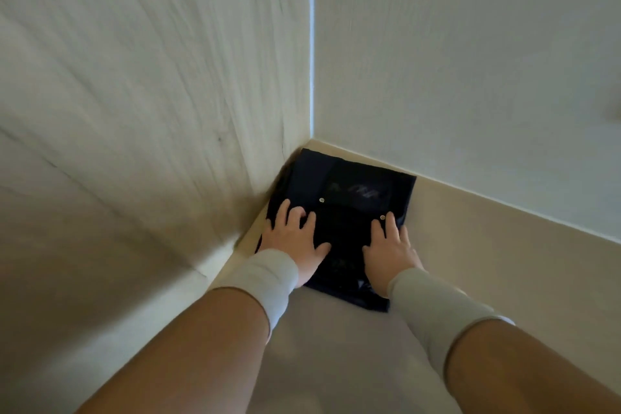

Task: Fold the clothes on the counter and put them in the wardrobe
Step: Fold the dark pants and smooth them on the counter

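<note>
- A dark navy folded garment [346, 212] lies flat on a pale shelf [470, 245], pushed into the back corner where two light wood-grain walls meet; this looks like the inside of the wardrobe.
- Your left hand [295, 239] rests flat on the garment's left part, fingers spread and mostly straight, pressing down and not gripping.
- Your right hand [389, 245] rests flat on the garment's right part, fingers straight, near a small metal stud [382, 217]; it grasps nothing.
- A second stud [322, 200] sits farther back on the garment, between your hands and the corner.
- Judged from this, the garment is already folded and placed, so this piece is nearly finished; you only need to lift your hands away.
- The table and any other clothes are out of view, so I cannot tell how many remain.
</note>
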`<act>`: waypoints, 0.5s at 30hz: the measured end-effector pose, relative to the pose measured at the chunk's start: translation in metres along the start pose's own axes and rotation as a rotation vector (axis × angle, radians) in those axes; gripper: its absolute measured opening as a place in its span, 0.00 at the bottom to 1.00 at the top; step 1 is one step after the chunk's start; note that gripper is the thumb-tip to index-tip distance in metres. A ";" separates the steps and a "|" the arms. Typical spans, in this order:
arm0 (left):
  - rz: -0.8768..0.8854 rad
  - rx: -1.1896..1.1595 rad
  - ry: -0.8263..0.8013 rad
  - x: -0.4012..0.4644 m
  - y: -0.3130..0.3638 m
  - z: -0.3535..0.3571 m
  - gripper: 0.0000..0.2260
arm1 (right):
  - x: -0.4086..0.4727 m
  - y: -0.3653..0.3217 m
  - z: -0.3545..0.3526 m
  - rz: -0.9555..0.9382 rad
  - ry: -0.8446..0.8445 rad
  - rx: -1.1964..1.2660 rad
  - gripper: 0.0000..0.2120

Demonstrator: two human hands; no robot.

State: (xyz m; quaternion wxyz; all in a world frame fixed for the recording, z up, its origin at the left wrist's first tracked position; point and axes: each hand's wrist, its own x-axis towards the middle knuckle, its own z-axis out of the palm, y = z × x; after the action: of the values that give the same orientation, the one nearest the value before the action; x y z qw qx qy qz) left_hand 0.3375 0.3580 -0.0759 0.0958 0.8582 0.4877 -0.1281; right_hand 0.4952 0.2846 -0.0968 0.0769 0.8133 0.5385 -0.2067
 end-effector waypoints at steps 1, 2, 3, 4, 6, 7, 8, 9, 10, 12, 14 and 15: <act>0.030 -0.028 -0.014 0.000 -0.005 0.005 0.33 | 0.002 -0.001 -0.002 0.023 0.009 -0.009 0.27; 0.051 -0.033 -0.023 0.001 -0.009 0.009 0.35 | 0.002 -0.002 -0.003 0.052 0.016 -0.008 0.27; 0.069 -0.032 -0.025 0.003 -0.012 0.011 0.38 | 0.001 -0.005 -0.005 0.084 0.031 -0.007 0.27; 0.088 -0.032 -0.031 0.007 -0.014 0.011 0.42 | 0.000 -0.008 -0.005 0.108 0.054 -0.025 0.27; 0.129 -0.014 -0.065 0.016 -0.018 0.008 0.50 | -0.004 -0.013 -0.006 0.154 0.085 -0.042 0.27; 0.149 0.004 -0.080 0.021 -0.019 0.006 0.53 | -0.005 -0.014 -0.005 0.171 0.094 -0.036 0.27; 0.163 0.022 -0.095 0.025 -0.020 0.005 0.55 | -0.005 -0.014 -0.006 0.180 0.102 -0.035 0.27; 0.172 0.032 -0.103 0.030 -0.021 0.003 0.57 | -0.004 -0.015 -0.007 0.182 0.116 -0.041 0.27; 0.178 0.038 -0.102 0.034 -0.021 0.002 0.58 | -0.002 -0.015 -0.009 0.173 0.144 -0.060 0.27; 0.183 0.039 -0.079 0.042 -0.020 0.001 0.58 | 0.001 -0.014 -0.012 0.104 0.218 -0.108 0.26; 0.178 0.036 -0.060 0.047 -0.020 0.002 0.59 | -0.001 -0.013 -0.009 -0.021 0.235 -0.121 0.28; 0.171 0.033 -0.052 0.049 -0.020 0.002 0.59 | -0.004 -0.012 -0.004 -0.070 0.217 -0.108 0.30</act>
State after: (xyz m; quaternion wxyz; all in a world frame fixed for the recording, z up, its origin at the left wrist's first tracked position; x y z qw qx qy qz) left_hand 0.3446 0.4074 -0.0939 0.1051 0.8945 0.4079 -0.1497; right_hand 0.4837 0.2875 -0.0898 0.0544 0.8061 0.5822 -0.0907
